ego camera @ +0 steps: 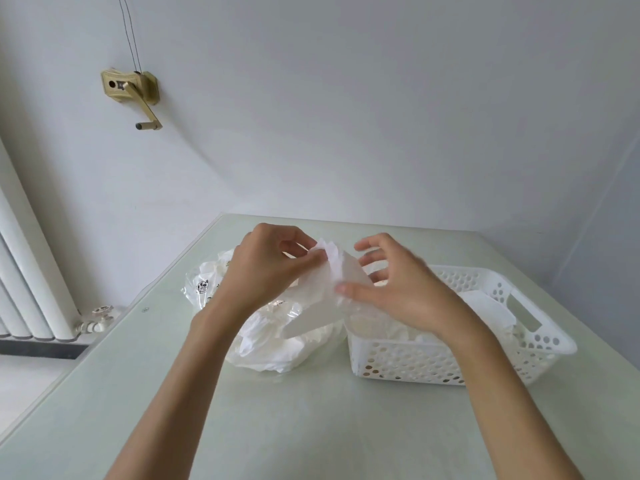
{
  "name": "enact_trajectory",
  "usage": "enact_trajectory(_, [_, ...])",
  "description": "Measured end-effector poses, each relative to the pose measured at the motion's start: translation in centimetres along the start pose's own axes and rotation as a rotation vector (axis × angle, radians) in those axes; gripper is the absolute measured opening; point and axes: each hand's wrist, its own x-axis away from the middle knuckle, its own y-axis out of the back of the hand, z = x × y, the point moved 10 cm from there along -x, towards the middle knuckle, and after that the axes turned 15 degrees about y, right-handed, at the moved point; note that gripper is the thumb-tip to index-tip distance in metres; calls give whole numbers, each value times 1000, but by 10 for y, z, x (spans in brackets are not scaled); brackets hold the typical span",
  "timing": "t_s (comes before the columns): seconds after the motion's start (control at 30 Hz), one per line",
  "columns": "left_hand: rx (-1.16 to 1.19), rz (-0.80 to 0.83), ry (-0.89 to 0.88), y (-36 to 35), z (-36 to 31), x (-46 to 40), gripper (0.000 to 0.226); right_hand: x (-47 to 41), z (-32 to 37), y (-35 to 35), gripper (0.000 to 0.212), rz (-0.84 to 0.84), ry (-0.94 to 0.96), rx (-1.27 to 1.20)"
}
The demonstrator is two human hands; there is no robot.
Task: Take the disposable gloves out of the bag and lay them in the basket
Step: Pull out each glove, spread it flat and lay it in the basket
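A clear plastic bag [207, 289] stuffed with white disposable gloves lies on the table at centre left. To its right stands a white perforated basket [540, 344] with several gloves [485, 306] lying inside. Between them, above the bag, a thin translucent glove [325, 299] is held up. My left hand [263, 268] pinches its upper end between thumb and fingers. My right hand [391, 285] touches the glove's right side with the thumb, its fingers spread and slightly blurred.
The pale green glass table [311, 427] butts against a white wall. A white radiator [31, 271] with a valve stands at the left, below the table's edge. A brass crank handle [138, 95] is fixed on the wall.
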Motion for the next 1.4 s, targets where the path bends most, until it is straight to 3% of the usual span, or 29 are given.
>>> enact_trajectory(0.07, [-3,7,1,5,1,0,12,-2,-4,26,13,-173,24,-20])
enact_trajectory(0.1, [4,23,-3,6,0,0,10,-1,-6,36,7,-223,31,-74])
enact_trajectory(0.33, [19,271,-54,-35,-18,18,5,2,-35,29,19,-200,-143,-594])
enact_trajectory(0.4, [29,262,-41,-43,-18,20,18,2,-40,24,21,-194,-179,-633])
enact_trajectory(0.47, [64,232,-13,-44,-16,19,24,5,-35,21,52,-124,-173,-650])
enact_trajectory(0.53, [117,198,20,-40,-14,16,22,6,-24,19,72,-20,-108,-507])
enact_trajectory(0.6, [163,189,39,-36,-13,14,17,7,-18,22,63,-3,-34,-291])
enact_trajectory(0.67, [164,212,48,-34,-11,11,14,5,-21,34,37,-113,-17,-260])
enact_trajectory(0.73, [92,273,27,-35,-10,13,14,6,-30,42,30,-197,-54,-393])
enact_trajectory(0.87, [57,569,-41,-55,-18,33,19,7,-24,43,19,-193,-42,-724])
enact_trajectory(1.0, [216,548,-53,-55,-27,35,45,7,-14,51,15,-231,11,-854])
enact_trajectory(1.1, [252,556,-62,-66,-33,39,36,13,-8,59,15,-195,41,-846])
enact_trajectory(1.3, [128,674,-160,-113,-53,46,32,37,-26,93,14,-178,28,-554])
enact_trajectory(1.4, [128,726,-111,-142,-61,43,20,46,-30,108,16,-182,53,-512])
